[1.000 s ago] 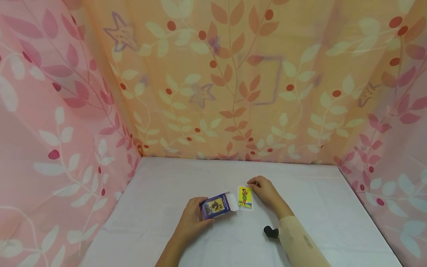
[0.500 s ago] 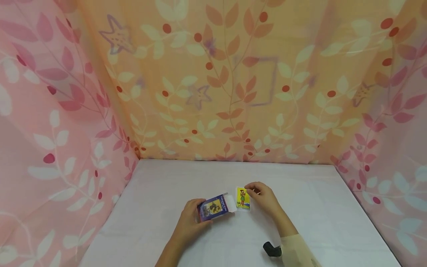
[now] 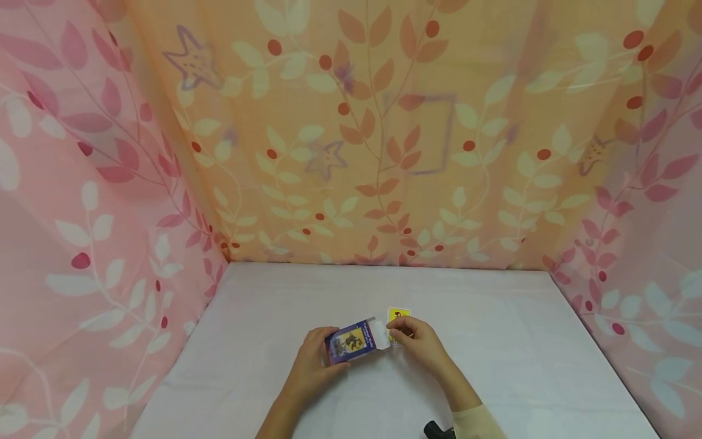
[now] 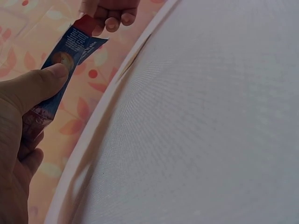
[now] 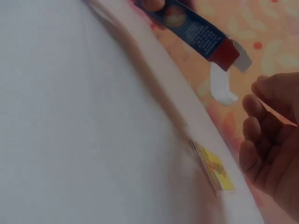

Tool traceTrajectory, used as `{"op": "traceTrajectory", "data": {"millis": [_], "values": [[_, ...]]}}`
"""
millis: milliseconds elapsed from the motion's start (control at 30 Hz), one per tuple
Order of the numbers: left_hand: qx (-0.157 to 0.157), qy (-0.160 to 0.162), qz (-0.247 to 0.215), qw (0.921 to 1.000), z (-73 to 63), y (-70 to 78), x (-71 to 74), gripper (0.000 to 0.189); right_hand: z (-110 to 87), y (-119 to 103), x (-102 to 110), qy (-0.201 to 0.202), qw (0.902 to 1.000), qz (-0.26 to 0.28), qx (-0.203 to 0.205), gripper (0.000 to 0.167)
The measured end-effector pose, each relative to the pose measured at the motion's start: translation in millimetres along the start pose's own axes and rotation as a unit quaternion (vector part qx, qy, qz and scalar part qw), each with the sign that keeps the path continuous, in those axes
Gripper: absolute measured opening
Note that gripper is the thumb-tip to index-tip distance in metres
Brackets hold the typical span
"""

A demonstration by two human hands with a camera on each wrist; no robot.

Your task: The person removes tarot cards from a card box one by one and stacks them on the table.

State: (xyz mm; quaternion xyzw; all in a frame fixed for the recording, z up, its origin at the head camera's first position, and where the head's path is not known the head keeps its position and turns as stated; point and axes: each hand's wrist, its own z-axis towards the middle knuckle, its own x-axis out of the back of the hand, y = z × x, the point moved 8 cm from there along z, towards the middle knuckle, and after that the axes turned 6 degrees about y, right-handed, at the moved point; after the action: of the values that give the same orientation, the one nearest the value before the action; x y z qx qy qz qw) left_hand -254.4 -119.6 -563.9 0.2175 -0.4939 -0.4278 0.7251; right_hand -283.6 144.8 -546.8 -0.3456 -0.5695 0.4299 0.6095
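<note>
My left hand (image 3: 315, 361) grips a blue tarot card box (image 3: 349, 342) by its sides, thumb along the edge in the left wrist view. The box tilts with its open end to the right, where a white flap (image 5: 221, 86) sticks out. My right hand (image 3: 421, 349) hovers by that end, fingers loosely bent; the right wrist view shows its fingertips (image 5: 253, 105) just off the flap with nothing between them. Below it lies a small stack of cards (image 5: 216, 169), yellow picture up, partly hidden by the right hand in the head view.
A white cloth covers the table (image 3: 274, 292). Patterned fabric (image 3: 307, 201) hangs behind it and on both sides. A black object (image 3: 437, 430) sits beside the right sleeve (image 3: 478, 423) at the bottom edge.
My right hand has moved left and toward me, from the upper right of the cards to the box's open end, now covering part of the cards. The left hand keeps holding the box.
</note>
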Motion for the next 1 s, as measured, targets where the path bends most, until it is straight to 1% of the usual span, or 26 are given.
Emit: {"op": "traceTrajectory", "data": {"millis": [167, 333, 567, 833, 1000], "values": [[-0.002, -0.002, 0.006, 1.0000, 0.6, 3.1, 1.3, 0.079, -6.6, 0.3, -9.0, -0.017, 0.9998, 0.007, -0.005, 0.011], [-0.004, -0.004, 0.008, 0.9999, 0.6, 5.4, 1.3, 0.078, -10.4, 1.5, -14.8, -0.020, 0.9996, 0.004, -0.017, 0.014], [-0.005, -0.003, 0.009, 0.9999, -0.6, 7.2, 2.3, 0.079, -11.6, 0.3, -22.2, -0.041, 0.9991, 0.009, -0.009, 0.017], [-0.022, 0.003, 0.011, 0.9997, 0.9, 8.0, 1.8, 0.079, -15.1, -0.8, -27.9, -0.044, 0.9985, 0.033, -0.003, 0.020], [-0.025, 0.001, 0.006, 0.9997, 1.0, 7.9, 1.5, 0.079, -16.0, -1.0, -31.3, -0.050, 0.9982, 0.033, -0.002, 0.021]]}}
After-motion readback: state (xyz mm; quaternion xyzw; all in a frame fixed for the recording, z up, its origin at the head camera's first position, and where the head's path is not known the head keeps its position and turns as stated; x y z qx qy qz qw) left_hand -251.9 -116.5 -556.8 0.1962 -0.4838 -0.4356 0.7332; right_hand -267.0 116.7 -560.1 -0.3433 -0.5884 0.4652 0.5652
